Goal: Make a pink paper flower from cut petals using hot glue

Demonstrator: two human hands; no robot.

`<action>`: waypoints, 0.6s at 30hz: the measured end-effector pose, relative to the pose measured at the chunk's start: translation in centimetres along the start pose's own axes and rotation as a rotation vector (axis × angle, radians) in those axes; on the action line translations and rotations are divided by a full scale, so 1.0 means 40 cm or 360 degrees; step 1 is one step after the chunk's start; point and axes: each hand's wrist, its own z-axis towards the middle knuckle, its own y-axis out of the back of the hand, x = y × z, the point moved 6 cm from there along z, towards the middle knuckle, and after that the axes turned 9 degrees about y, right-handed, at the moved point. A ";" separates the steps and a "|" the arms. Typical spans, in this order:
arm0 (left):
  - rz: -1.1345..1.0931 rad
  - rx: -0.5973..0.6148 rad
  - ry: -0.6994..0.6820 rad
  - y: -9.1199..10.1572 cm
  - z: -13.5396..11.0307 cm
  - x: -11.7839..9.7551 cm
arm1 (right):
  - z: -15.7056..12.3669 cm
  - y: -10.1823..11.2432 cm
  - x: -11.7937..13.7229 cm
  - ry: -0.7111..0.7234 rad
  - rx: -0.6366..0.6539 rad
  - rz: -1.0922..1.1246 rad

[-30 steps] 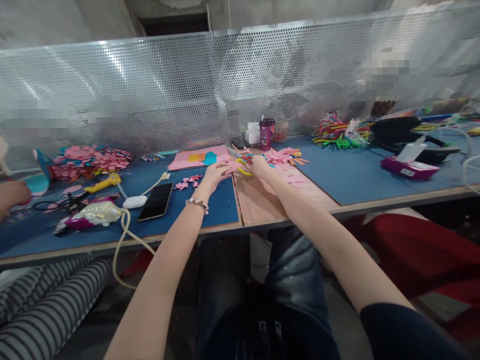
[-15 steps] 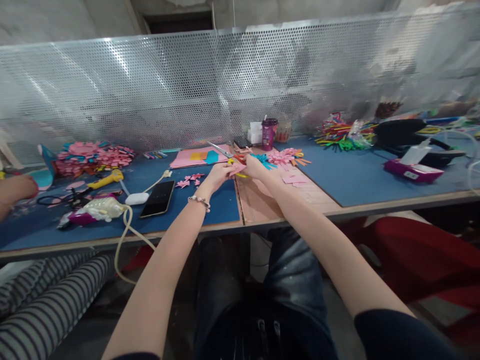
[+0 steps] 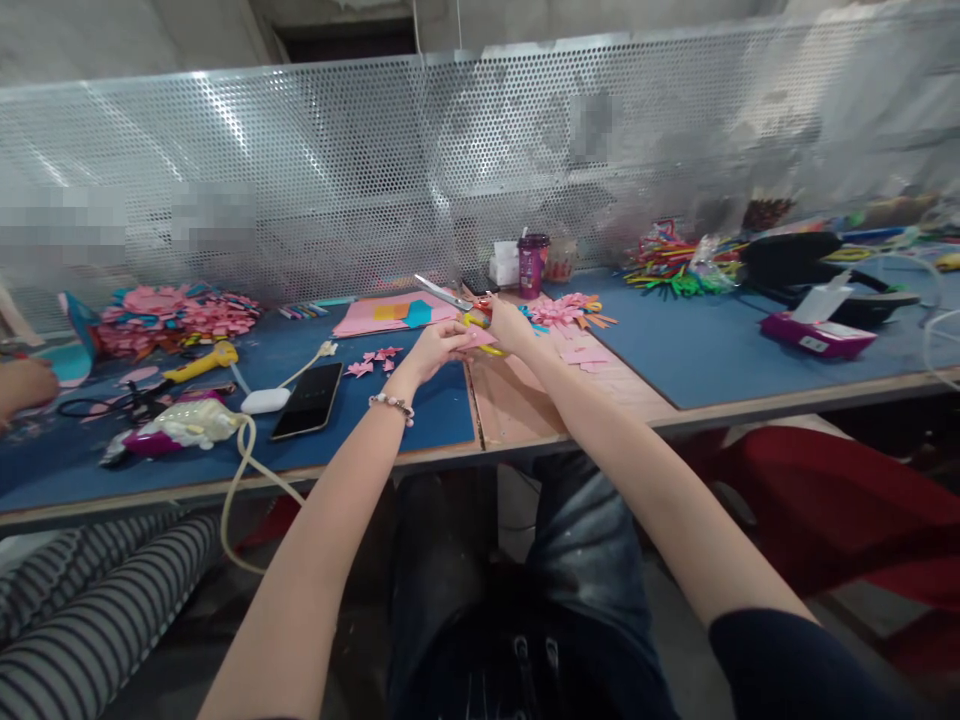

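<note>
My left hand (image 3: 436, 348) is closed on a small piece of pink paper (image 3: 475, 341) above the front middle of the table. Facing it, my right hand (image 3: 511, 326) grips scissors (image 3: 444, 292), their metal blades pointing away to the far left. Orange-red and yellow show at the scissors' handles, partly covered by my fingers. Several small pink paper cut-outs (image 3: 375, 362) lie left of my left hand. Behind the hands is a stack of pink paper sheets (image 3: 358, 317) with orange and blue pieces on it. Pink flower-like paper (image 3: 564, 310) lies beyond my right hand.
A phone (image 3: 308, 402), a corded glue gun (image 3: 180, 424) and a yellow tool (image 3: 202, 364) lie at left, near a pink paper pile (image 3: 176, 315) and another person's hand (image 3: 26, 388). A purple cup (image 3: 532, 266) stands behind. A purple tissue pack (image 3: 817, 333) lies at right.
My right hand has turned the scissors so that the blades and handles show more, raised beside the pink paper. The other person's hand at far left has drawn back toward the picture edge.
</note>
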 end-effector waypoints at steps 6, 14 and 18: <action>-0.0043 -0.0190 -0.0124 0.039 0.009 -0.019 | -0.026 0.066 -0.063 -0.0275 0.0012 0.0162; -0.0104 -0.0396 -0.0260 0.089 0.017 -0.038 | -0.075 0.107 -0.053 -0.0266 0.0571 0.0594; -0.0182 -0.0441 -0.0264 0.104 0.018 -0.039 | -0.091 0.107 -0.031 -0.0231 0.0684 0.0666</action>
